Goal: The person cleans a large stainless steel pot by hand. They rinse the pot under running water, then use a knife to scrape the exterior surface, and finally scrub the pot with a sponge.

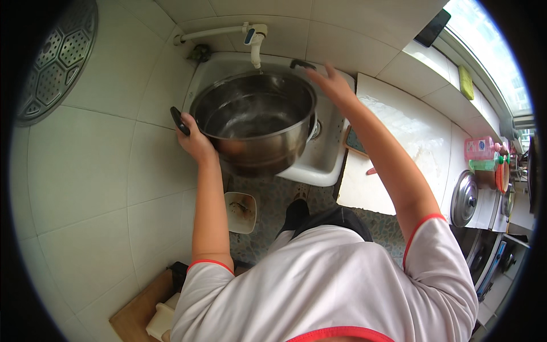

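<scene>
A large stainless steel pot point(260, 151) sits over the left part of a white ceramic sink point(327, 173), its near side jutting past the front edge. My left hand point(196, 139) grips the black left handle point(180, 122) of the pot. Near the black far-right handle point(302, 64) is my right hand point(332, 85), blurred, with fingers apart; whether a fingertip touches the handle is unclear. Shiny liquid, apparently water, lies in the pot. A white plastic tap point(256, 49) with a blue lever points down at the pot's far rim.
Right of the sink, a white countertop point(384, 188) carries a wood-rimmed board point(354, 142). Bottles, including a pink one point(478, 147), and a metal lid point(464, 199) stand further right. A dirty white basin point(241, 213) is on the floor. A perforated steamer plate point(55, 64) is at the left wall.
</scene>
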Motion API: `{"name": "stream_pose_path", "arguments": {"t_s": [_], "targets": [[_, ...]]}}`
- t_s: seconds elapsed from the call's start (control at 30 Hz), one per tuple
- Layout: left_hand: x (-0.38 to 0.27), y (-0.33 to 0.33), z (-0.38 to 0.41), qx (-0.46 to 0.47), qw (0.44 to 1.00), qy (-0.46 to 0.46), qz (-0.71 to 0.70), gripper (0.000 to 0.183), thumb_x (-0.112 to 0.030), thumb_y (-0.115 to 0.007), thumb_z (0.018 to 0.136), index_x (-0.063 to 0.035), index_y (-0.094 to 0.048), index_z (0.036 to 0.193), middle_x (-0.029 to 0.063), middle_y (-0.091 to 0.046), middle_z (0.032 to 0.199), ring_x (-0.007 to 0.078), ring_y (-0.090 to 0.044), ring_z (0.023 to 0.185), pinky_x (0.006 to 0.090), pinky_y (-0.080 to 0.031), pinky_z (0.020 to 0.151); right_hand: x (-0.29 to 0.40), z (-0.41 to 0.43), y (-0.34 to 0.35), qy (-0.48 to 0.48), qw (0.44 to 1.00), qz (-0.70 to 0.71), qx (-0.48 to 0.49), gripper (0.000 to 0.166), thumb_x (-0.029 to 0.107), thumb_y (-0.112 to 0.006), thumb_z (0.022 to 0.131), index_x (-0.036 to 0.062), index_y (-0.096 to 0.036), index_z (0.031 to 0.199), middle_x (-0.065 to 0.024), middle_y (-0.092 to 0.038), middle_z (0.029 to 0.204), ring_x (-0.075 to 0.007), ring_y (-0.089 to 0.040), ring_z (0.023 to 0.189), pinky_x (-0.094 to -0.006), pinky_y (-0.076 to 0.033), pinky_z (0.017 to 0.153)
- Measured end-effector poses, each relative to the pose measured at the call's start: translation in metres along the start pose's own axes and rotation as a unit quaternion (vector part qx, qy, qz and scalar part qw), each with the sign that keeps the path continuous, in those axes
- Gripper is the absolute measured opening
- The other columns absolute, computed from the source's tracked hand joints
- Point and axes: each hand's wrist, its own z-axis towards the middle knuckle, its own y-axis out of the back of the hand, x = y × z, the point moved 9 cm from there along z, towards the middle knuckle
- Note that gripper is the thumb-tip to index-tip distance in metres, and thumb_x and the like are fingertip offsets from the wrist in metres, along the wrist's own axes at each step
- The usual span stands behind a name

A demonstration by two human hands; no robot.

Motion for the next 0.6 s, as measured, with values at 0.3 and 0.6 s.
{"name": "stream_pose_path", "arguments": {"t_s": [0.3, 0.6], "targets": [[-0.001, -0.055, 0.008, 0.065, 0.994, -0.017, 0.084, 0.047, -0.037, -0.057, 0.092, 0.0036, -0.054, 0.115, 0.0073, -0.056, 0.103, 0.0164, -0.051, 0.094, 0.0309, -0.04, 0.086, -0.071, -0.052, -0.054, -0.257, 0.889, 0.352, 0.137, 0.018, 0.023, -0.053, 0.079, 0.0071, -0.049, 0.087, -0.008, -0.049, 0.088, -0.0222, -0.049, 0.079, -0.0403, -0.044, 0.065], [0.044, -0.043, -0.004, 0.091, 0.989, 0.111, -0.037, 0.043, -0.043, -0.057, 0.091, -0.0009, -0.059, 0.095, 0.0058, -0.061, 0.092, 0.016, -0.058, 0.084, 0.0283, -0.047, 0.077, -0.055, -0.097, -0.024, -0.221, 0.902, 0.368, 0.05, 0.026, 0.012, -0.054, 0.079, 0.0092, -0.043, 0.102, -0.007, -0.046, 0.083, -0.0197, -0.052, 0.072, -0.0388, -0.048, 0.055]]}}
